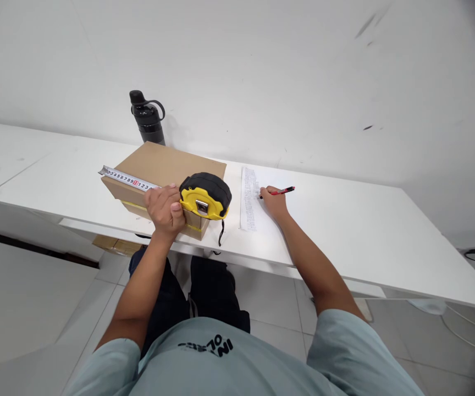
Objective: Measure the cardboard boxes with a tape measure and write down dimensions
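Observation:
My left hand (165, 209) is closed on the pulled-out blade of a yellow and black tape measure (205, 197), close to its case. The blade lies along the near top edge of a brown cardboard box (171, 159), and its hooked end reaches the box's left corner. A dark wrist strap hangs from the case. To the right, my right hand (274, 202) is closed around a red and black pen (283, 191), resting on a white sheet of paper (258, 214) covered with small writing on its left part. The pen's tip is hard to make out.
A black water bottle (149, 118) with a loop handle stands behind the box, near the wall. Box and paper lie on a long white table (357, 231) whose front edge is close to my body. Under the table is another cardboard box (117, 245); a cable (474, 252) is at far right.

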A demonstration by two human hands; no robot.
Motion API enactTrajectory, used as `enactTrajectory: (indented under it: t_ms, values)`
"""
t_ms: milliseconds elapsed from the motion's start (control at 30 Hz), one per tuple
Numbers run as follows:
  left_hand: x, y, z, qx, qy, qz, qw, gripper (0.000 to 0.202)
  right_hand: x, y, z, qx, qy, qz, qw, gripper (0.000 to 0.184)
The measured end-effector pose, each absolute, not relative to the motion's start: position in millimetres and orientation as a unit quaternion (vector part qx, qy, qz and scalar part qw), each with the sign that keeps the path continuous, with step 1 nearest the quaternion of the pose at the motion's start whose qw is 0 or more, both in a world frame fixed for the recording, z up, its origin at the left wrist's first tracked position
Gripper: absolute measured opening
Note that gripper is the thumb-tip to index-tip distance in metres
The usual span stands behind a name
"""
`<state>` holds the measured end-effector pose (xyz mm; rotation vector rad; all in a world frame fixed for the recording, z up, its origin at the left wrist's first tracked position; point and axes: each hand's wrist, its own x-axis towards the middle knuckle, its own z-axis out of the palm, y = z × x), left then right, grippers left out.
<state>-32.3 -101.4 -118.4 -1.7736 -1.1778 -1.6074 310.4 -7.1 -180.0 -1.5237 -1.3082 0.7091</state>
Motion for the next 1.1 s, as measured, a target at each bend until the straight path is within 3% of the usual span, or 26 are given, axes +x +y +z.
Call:
enactTrajectory:
  t_ms: [467,700,1100]
  values:
    - [-32.7,-101.8,-118.3,-0.646,-0.451,-0.576,0.215,0.073,308.5,-9.6,-177.6,-0.629,-0.523,0.294,0.494,0.034]
    - [-31.9,-103.3,-115.1,-0.658,-0.38,-0.599,0.253,0.056,308.7,-9.1,-177.9,-0.629,-0.522,0.297,0.493,0.031]
    - [-30.8,-103.7,-111.4,-0.661,-0.36,-0.6,0.271,0.052,307.6,-10.0,-177.4,-0.637,-0.516,0.277,0.502,0.032]
